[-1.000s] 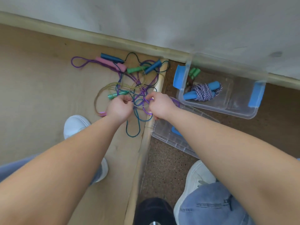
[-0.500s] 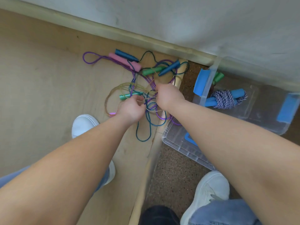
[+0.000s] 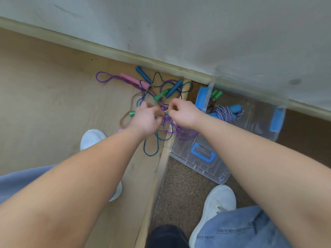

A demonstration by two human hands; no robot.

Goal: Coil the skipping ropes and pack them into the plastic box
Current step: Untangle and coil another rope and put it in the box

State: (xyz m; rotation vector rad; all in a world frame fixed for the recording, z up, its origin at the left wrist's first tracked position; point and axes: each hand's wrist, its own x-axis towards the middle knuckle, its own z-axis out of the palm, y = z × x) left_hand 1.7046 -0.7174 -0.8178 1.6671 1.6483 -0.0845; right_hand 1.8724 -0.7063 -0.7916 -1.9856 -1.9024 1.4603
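Skipping ropes (image 3: 162, 97) lie tangled at the board's (image 3: 53, 104) right edge; left hand (image 3: 146, 119) and right hand (image 3: 182, 113), fingers curled, pinch a yellowish strand (image 3: 168, 110) between them.

Soft, even indoor light, bent by a wide lens.
The light is flat and its source cannot be told; only faint shadows sit beside the shoes (image 3: 218, 199) and under the box (image 3: 276, 120). The skirting (image 3: 125, 54) bows with edge distortion. The near forearms (image 3: 75, 190) loom large and soft, while the ropes (image 3: 159, 96) at centre read fairly sharp.
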